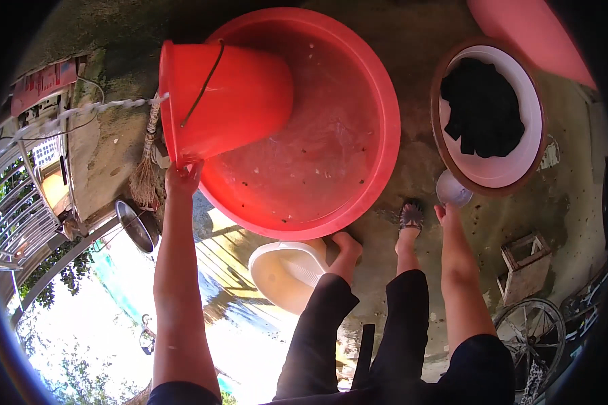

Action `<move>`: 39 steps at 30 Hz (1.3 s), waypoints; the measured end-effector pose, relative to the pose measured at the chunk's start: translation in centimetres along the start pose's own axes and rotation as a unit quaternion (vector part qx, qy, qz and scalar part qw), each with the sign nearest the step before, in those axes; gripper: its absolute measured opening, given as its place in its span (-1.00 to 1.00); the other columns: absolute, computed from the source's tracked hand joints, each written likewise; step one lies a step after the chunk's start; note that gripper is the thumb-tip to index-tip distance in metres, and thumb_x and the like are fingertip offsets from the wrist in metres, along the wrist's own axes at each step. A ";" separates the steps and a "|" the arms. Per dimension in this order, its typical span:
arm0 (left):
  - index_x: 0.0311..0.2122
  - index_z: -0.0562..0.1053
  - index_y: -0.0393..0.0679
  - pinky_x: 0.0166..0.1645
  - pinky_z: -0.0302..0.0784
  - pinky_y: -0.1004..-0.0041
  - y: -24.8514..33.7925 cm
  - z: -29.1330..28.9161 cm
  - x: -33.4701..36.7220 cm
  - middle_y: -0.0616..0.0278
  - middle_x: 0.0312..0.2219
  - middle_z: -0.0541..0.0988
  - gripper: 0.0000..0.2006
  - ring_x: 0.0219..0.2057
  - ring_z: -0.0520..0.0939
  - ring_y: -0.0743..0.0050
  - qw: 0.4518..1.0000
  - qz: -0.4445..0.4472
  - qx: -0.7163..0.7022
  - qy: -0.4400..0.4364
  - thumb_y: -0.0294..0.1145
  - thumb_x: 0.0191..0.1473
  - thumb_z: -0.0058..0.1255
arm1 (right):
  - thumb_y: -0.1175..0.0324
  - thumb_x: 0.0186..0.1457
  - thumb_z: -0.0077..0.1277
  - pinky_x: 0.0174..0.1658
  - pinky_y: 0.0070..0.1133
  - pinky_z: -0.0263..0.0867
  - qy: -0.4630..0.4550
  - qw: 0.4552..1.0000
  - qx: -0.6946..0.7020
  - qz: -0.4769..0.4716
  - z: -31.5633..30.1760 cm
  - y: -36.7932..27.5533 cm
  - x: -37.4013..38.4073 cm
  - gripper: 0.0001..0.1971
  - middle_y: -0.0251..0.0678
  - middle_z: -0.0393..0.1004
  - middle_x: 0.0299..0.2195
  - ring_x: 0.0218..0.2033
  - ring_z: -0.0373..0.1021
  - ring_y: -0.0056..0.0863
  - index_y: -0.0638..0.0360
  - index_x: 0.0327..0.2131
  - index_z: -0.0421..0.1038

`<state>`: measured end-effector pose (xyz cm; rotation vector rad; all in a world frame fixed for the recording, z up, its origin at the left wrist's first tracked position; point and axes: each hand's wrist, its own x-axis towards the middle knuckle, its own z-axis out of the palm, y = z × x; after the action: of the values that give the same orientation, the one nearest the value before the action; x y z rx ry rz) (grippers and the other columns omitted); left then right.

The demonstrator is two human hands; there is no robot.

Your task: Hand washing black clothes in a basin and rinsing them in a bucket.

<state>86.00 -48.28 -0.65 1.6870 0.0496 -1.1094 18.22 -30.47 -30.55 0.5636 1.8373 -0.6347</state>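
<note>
A red bucket [240, 88] with a thin dark handle is tipped over the wide red tub [383, 121], its mouth facing left. My left hand [184, 178] grips the bucket's near rim. Inside the tub are a shallow layer of liquid and small specks. To the right, my right hand [444, 213] pinches the edge of a small pale, see-through bowl [454, 189]. This bowl is beside a brown-rimmed white basin [452, 158] in which bunched black cloth [483, 104] lies. A pale twisted strand [94, 108] runs leftward from the bucket's mouth; water or rope, I cannot tell.
Before my feet stands a cream plastic basin [277, 266]. On the left are a straw broom [145, 175] and a dark metal pan [136, 226]. A small wooden stool [525, 266] and a spoked wheel [534, 331] stand at right. Something pink [534, 30] fills the far right corner.
</note>
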 end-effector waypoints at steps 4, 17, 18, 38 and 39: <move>-0.38 0.31 -0.30 -0.26 0.48 0.13 -5.8 6.3 -3.9 0.10 -0.42 0.39 -0.87 -0.30 0.45 0.09 0.991 -0.006 -0.124 0.049 -0.45 0.00 -0.20 | 0.29 -0.01 -0.17 -0.67 -0.60 0.30 0.005 0.995 -0.053 -0.086 -5.9 -0.9 -2.5 -0.82 -0.25 0.38 -0.51 -0.63 0.33 -0.49 0.18 -0.38 0.29; -0.33 0.29 -0.28 -0.47 0.49 0.32 -5.8 2.5 -4.5 0.11 -0.42 0.45 -0.73 -0.51 0.50 0.31 0.983 0.017 -0.101 0.151 -0.32 -0.07 0.03 | 0.45 -0.11 -0.10 -0.68 -0.64 0.27 -0.401 0.590 -0.608 -0.349 10.1 -8.4 -59.5 -0.87 -0.33 0.36 -0.66 -0.74 0.30 -0.61 0.35 -0.51 0.34; -0.29 0.30 -0.27 -0.46 0.47 0.38 -6.5 5.9 -6.2 0.14 -0.42 0.46 -0.73 -0.52 0.50 0.34 0.985 -0.046 -0.097 0.136 -0.37 -0.08 0.04 | 0.44 -0.10 -0.11 -0.66 -0.66 0.28 -0.385 0.583 -0.626 -0.346 12.3 -8.5 -64.0 -0.86 -0.36 0.37 -0.65 -0.71 0.31 -0.64 0.35 -0.48 0.35; -0.58 0.21 -0.16 -0.72 0.29 0.47 -6.1 8.5 -13.6 0.27 -0.71 0.32 -0.79 -0.72 0.38 0.47 0.957 -0.186 -0.192 0.110 -0.58 -0.16 0.03 | 0.50 -0.13 -0.31 -0.77 -0.68 0.34 -0.385 0.653 -0.507 -0.411 69.6 14.9 -88.8 -0.82 -0.16 0.40 -0.58 -0.66 0.40 -0.38 0.36 -0.55 0.32; -0.58 0.18 -0.16 -0.67 0.39 0.44 -6.8 8.3 -13.5 0.26 -0.69 0.35 -0.76 -0.70 0.40 0.47 0.964 -0.180 -0.170 0.100 -0.54 -0.15 0.04 | 0.50 -0.11 -0.31 -0.77 -0.68 0.34 -0.386 0.666 -0.491 -0.408 70.6 15.3 -88.3 -0.83 -0.17 0.39 -0.59 -0.67 0.40 -0.36 0.36 -0.56 0.31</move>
<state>69.53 -45.54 3.54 1.5022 0.6623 -1.1135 105.70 -72.84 29.26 -1.1780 1.2115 -0.2407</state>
